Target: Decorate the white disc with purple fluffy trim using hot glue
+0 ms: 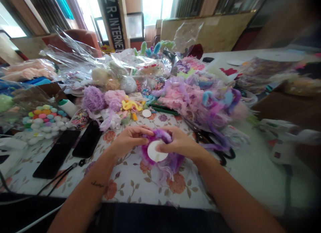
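Between my hands, above the flowered tablecloth, is a fluffy purple piece with a round white disc on the side facing me. My left hand pinches the fluffy purple edge at the upper left. On the other side my right hand grips the piece, its thumb pressed flat on the disc and its fingers behind. Wisps of pale lilac fabric trail below it. The right hand's fingers are partly hidden by the piece.
Scissors lie right of my hands, and a white glue gun farther right. Two black phones rest at left near cables. Pompoms, pink and lilac fabric, yellow chenille and plastic bags crowd the back.
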The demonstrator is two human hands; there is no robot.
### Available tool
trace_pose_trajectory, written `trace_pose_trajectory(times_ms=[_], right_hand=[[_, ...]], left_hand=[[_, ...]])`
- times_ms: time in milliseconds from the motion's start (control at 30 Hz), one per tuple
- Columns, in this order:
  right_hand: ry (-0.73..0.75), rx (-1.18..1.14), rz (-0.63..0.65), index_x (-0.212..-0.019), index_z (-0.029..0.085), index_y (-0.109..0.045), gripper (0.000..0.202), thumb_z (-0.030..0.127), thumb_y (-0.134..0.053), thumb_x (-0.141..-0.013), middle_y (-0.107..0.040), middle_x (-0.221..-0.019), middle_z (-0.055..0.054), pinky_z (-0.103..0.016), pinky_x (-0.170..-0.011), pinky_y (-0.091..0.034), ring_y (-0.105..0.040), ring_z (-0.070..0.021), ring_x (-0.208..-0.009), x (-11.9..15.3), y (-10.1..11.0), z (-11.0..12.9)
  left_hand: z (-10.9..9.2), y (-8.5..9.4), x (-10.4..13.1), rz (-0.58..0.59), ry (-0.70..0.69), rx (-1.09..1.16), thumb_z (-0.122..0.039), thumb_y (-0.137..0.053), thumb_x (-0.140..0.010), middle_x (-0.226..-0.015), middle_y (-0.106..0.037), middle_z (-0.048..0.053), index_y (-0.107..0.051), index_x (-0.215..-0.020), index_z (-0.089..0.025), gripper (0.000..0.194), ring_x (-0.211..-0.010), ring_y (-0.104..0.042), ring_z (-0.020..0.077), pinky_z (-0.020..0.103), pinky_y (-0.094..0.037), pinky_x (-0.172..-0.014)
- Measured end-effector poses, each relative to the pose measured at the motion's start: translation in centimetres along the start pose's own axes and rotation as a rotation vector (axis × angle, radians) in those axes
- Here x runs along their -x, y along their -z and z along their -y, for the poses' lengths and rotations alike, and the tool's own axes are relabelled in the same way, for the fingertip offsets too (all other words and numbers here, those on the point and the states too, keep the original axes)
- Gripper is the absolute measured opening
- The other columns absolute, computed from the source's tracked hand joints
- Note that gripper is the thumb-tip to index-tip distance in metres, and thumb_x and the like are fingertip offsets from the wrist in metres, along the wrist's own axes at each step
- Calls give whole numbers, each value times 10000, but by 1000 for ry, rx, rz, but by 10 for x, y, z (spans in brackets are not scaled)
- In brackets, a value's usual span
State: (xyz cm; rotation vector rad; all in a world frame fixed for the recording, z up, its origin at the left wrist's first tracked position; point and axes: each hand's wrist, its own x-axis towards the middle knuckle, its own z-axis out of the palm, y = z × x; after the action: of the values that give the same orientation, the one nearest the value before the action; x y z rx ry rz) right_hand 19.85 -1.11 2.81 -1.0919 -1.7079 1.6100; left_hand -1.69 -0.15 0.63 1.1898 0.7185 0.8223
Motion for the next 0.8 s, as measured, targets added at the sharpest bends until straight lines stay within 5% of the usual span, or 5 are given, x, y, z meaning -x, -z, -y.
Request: trace_pose_trajectory(times_ms=[367,567,800], right_hand=[[-9,8,-18,-846,125,-645,279,261,-754,-629,-484,-673,39,-220,-532,-322,-397,-93,-601,1,-4,4],[-13,-37,-39,-790,149,-617,226,245,-748,-633,-476,-648,53,-206,-525,-313,-392,-82,-586,1,-4,6],[-1,15,-60,-864,148,-673,274,274,-751,-633,-511,-662,40,-224,-534,-340,-420,-101,-594,-1,-5,2]], left_hand=[[0,-3,0,-52,13,4,-121,-777,-674,-1124,-671,52,-794,-840,-201,185,-843,-633,130,178,-486,-657],[-7,-5,2,-64,3,70,-297,-699,-816,-1000,-742,77,-788,-906,-187,168,-891,-662,177,254,-504,-788],[-3,-2,1,-94,-22,-43,-195,-809,-685,-1095,-719,73,-789,-840,-196,157,-892,-663,175,243,-504,-741]])
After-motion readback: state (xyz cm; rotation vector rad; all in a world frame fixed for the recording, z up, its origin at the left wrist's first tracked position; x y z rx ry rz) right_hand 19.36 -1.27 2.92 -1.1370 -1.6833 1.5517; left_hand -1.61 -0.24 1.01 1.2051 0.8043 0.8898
